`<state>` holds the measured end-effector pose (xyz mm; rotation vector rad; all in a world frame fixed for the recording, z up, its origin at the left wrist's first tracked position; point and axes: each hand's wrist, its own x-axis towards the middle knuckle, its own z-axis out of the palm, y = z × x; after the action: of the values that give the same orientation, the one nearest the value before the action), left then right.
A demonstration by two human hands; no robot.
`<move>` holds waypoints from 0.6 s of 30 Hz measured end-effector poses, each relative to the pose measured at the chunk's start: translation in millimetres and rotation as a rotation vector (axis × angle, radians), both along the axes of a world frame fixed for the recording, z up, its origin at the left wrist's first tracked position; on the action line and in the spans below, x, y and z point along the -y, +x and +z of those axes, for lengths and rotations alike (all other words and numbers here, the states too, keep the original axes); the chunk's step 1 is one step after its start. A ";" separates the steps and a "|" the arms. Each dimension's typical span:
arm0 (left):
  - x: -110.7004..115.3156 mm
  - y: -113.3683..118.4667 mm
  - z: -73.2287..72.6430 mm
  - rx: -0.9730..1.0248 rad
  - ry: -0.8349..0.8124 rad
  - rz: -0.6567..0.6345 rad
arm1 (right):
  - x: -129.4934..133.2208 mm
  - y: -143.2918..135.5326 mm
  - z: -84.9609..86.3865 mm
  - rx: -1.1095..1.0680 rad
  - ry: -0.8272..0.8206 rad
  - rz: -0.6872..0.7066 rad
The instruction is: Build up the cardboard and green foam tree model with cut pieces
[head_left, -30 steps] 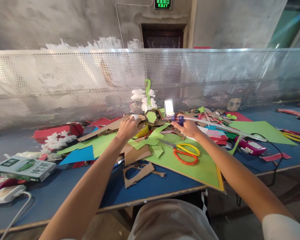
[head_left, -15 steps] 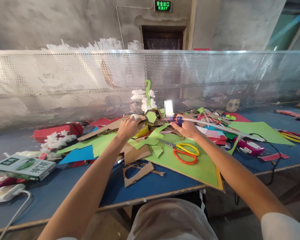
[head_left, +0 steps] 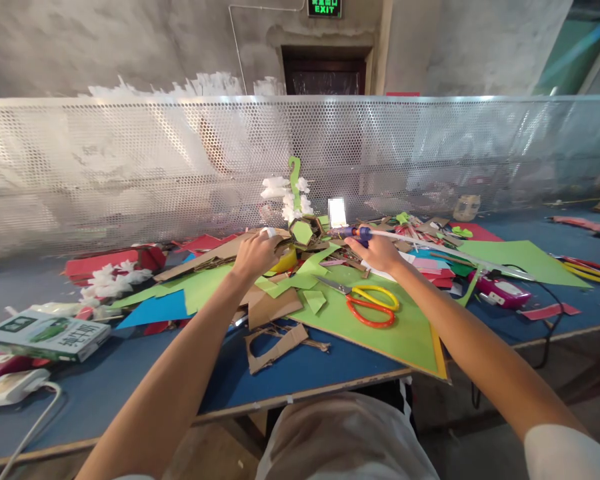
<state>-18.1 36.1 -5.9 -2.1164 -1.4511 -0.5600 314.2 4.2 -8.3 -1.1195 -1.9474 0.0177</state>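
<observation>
My right hand (head_left: 377,252) is closed around a purple glue gun (head_left: 359,233) with a long pale glue stick out of its back; its nozzle points left. Close beside a green hexagonal piece (head_left: 301,233) on a cardboard base, my left hand (head_left: 257,253) has curled fingers against cardboard; what they grip is hidden. A curled green paper stem (head_left: 295,180) with white tufts (head_left: 276,187) stands upright behind that base. Between my forearms, scissors with yellow and orange handles (head_left: 373,303) lie on a green sheet (head_left: 400,340).
A perforated metal screen (head_left: 180,160) runs along the table's back. At left lie a boxed pack (head_left: 47,333), white tufts and a red case (head_left: 115,263). At right are a magenta device (head_left: 503,290), a black cable, more scissors (head_left: 590,271) and a jar (head_left: 467,207).
My right hand and the glue gun have shifted slightly to the right, away from the hexagonal piece. My left hand has barely moved.
</observation>
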 end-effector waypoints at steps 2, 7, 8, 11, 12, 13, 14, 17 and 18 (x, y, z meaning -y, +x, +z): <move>0.2 0.0 0.1 -0.008 0.005 0.006 | -0.3 0.6 0.0 0.011 0.000 -0.005; 1.4 0.6 0.1 -0.009 0.011 0.006 | 1.6 1.1 2.6 0.017 -0.008 -0.006; 1.3 0.7 0.0 -0.013 0.009 0.001 | 1.9 1.4 3.2 0.008 -0.006 -0.008; 0.5 1.2 -0.7 -0.045 0.014 -0.019 | 1.8 2.4 4.2 -0.004 0.001 -0.013; 0.1 1.4 -1.0 -0.056 0.020 -0.025 | 1.5 2.7 4.1 -0.006 0.003 -0.015; -0.2 1.6 -1.2 -0.063 0.026 -0.029 | 1.1 2.9 3.8 -0.007 0.005 -0.016; -0.5 1.7 -1.4 -0.069 0.028 -0.030 | 0.6 3.1 3.4 -0.007 0.007 -0.018; -1.1 1.6 -1.7 -0.080 0.026 -0.027 | -0.8 3.8 2.2 -0.015 0.017 -0.033; -1.1 1.4 -1.7 -0.083 0.023 -0.026 | -1.1 4.3 2.0 -0.022 0.018 -0.038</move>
<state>-16.7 37.2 -7.6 -2.1178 -1.3671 -0.4903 318.5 5.3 -6.3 -1.1395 -1.9036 -0.0078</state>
